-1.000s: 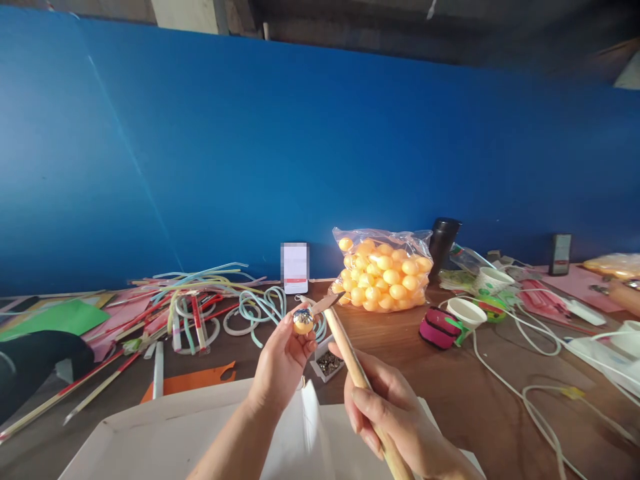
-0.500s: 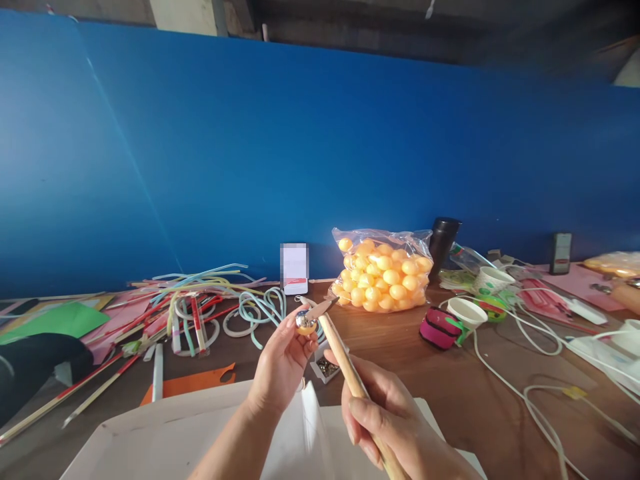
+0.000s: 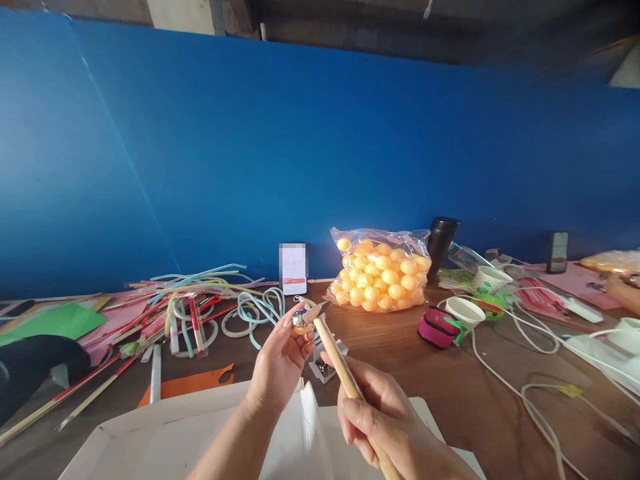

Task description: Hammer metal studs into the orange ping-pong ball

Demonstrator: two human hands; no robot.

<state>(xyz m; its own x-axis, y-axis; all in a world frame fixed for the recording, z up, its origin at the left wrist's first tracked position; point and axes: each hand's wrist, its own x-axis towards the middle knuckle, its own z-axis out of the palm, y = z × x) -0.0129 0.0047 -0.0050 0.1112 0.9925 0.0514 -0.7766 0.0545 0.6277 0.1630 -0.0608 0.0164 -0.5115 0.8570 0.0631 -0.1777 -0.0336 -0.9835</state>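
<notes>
My left hand (image 3: 280,360) grips a small ball (image 3: 301,325) between thumb and fingers; its upper part is shiny silver and its lower part orange. Wrapped round the wooden handle of a hammer (image 3: 336,357) is my right hand (image 3: 377,407). The small, pointed hammer head touches or nearly touches the silver part of the ball; I cannot tell which. Behind the hammer, partly covered, sits a small open white box (image 3: 324,368) with tiny metal pieces inside. Below my forearms lies a white folded sheet or board (image 3: 165,437).
A clear bag of orange balls (image 3: 380,277) stands behind my hands, near a black bottle (image 3: 443,243) and a phone (image 3: 293,270). Coloured tubes and sticks (image 3: 195,300) are heaped leftward. Rightward are a magenta pouch (image 3: 438,327), paper cups (image 3: 465,311), white cables (image 3: 537,420) and another person's hand (image 3: 623,290).
The hammer head has shifted slightly left and down onto or against the ball. Both hands keep their grips, and the ball stays at about the same place.
</notes>
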